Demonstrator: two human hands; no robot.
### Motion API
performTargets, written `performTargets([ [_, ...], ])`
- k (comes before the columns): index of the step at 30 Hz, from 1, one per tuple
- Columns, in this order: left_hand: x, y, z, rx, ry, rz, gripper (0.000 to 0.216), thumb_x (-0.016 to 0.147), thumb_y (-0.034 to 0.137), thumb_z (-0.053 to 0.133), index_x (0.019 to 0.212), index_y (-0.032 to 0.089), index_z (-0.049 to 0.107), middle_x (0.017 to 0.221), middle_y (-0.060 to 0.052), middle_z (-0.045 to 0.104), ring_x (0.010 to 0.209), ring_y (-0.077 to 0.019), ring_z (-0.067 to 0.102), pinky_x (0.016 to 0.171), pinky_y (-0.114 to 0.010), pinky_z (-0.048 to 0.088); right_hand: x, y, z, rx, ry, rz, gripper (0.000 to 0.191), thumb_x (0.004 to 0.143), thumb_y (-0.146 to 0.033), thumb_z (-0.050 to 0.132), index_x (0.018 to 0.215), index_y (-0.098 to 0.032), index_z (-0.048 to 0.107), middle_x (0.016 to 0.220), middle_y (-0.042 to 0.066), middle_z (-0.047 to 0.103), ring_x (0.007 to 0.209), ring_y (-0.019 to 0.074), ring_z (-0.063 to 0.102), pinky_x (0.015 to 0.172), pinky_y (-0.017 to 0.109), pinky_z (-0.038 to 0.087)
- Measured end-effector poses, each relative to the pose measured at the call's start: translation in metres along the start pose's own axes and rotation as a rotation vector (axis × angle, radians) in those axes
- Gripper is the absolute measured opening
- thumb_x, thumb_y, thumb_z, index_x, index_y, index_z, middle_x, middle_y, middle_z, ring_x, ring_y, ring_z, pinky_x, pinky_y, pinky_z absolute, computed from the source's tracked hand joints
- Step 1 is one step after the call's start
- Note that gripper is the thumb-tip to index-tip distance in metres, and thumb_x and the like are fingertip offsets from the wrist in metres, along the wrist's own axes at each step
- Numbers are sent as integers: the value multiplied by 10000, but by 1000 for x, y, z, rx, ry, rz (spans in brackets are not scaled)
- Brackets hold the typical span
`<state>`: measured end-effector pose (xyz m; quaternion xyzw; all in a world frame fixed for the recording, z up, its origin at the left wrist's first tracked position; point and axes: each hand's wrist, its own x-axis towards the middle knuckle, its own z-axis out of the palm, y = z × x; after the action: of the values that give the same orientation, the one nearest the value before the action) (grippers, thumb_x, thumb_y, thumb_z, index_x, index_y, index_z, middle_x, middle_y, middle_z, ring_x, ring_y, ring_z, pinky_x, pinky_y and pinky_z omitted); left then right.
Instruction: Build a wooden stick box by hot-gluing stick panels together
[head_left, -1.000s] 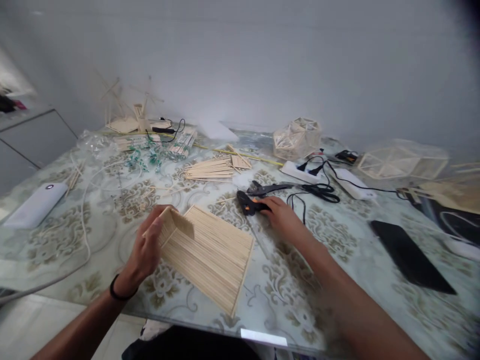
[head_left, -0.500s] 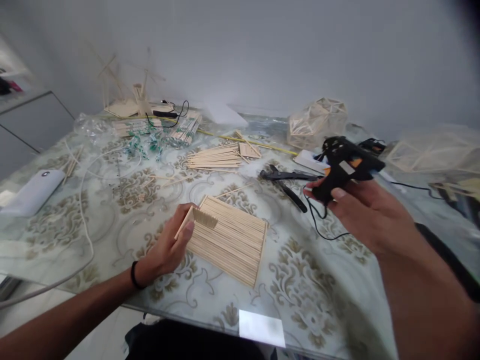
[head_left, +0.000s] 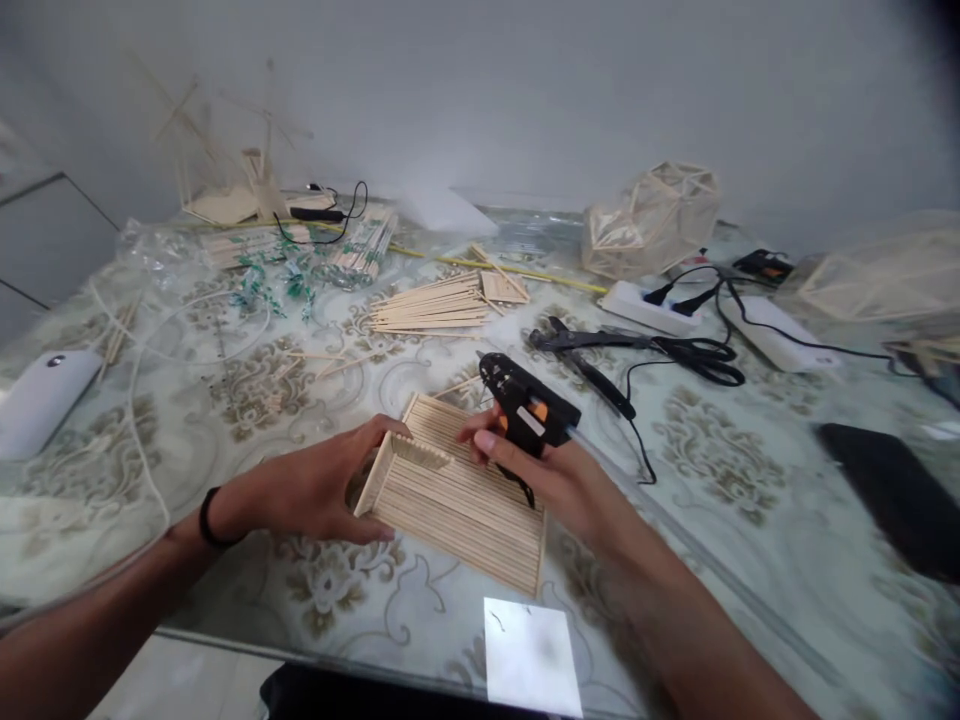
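Note:
A flat panel of glued wooden sticks (head_left: 465,500) lies on the patterned table near the front edge, with a short upright wall of sticks along its left side. My left hand (head_left: 315,490) grips that left side, thumb on top of the wall. My right hand (head_left: 547,475) is closed round a black and orange glue gun (head_left: 525,405), held just above the panel with its nozzle pointing up and left. The gun's black cord (head_left: 637,440) trails away to the right.
Loose stick bundles (head_left: 435,305) lie mid-table. Black pliers (head_left: 577,345), a white power strip (head_left: 645,308), stick-frame polyhedra (head_left: 652,220), a white power bank (head_left: 41,400) at left and a black phone (head_left: 892,495) at right surround the work. A stick model (head_left: 225,190) stands at back left.
My right hand picked the glue gun off the table, lifted it to the right, then brought it down over the stick panel. My left hand kept hold of the panel's left side.

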<state>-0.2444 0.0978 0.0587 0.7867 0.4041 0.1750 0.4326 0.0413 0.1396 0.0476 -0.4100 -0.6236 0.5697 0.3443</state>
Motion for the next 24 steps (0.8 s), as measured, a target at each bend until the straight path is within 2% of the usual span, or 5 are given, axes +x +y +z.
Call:
performTargets([
  [4, 1, -10, -2, 24, -37, -43, 707, 818, 346, 888, 1429, 277, 540, 1385, -82, 681, 1251, -307, 694, 1051, -442, 577, -4, 3, 8, 58, -28, 46, 194, 922, -445, 820, 1005, -271, 795, 1039, 35, 799, 1000, 232, 732, 942, 388, 580],
  [8, -1, -15, 2, 12, -37, -68, 780, 779, 449, 961, 1432, 303, 560, 1388, -75, 716, 1245, -310, 718, 1038, -422, 575, -7, 7, 10, 116, -50, 70, 240, 870, -428, 880, 1021, -267, 783, 1039, 31, 815, 948, 217, 750, 893, 365, 609],
  [12, -2, -15, 5, -15, 2, -67, 822, 709, 519, 999, 1390, 306, 590, 1298, -71, 774, 1165, -321, 764, 979, -424, 597, -9, 8, 14, 60, -6, 74, 298, 849, -415, 902, 1028, -261, 720, 990, 20, 813, 898, 210, 753, 866, 365, 608],
  [18, -3, -15, 5, -2, 28, -50, 867, 670, 488, 1026, 1418, 330, 616, 1217, -33, 812, 1042, -291, 801, 894, -359, 606, -12, 2, 17, -25, 46, 145, 311, 810, -437, 904, 962, -277, 685, 892, -4, 796, 867, 235, 762, 800, 385, 600],
  [24, -5, -15, 4, 28, 15, -66, 873, 689, 483, 1020, 1444, 326, 609, 1251, -39, 815, 1024, -291, 805, 849, -335, 595, -16, 4, 16, -74, 58, 141, 314, 818, -447, 906, 977, -287, 687, 918, -8, 802, 898, 238, 760, 844, 403, 601],
])
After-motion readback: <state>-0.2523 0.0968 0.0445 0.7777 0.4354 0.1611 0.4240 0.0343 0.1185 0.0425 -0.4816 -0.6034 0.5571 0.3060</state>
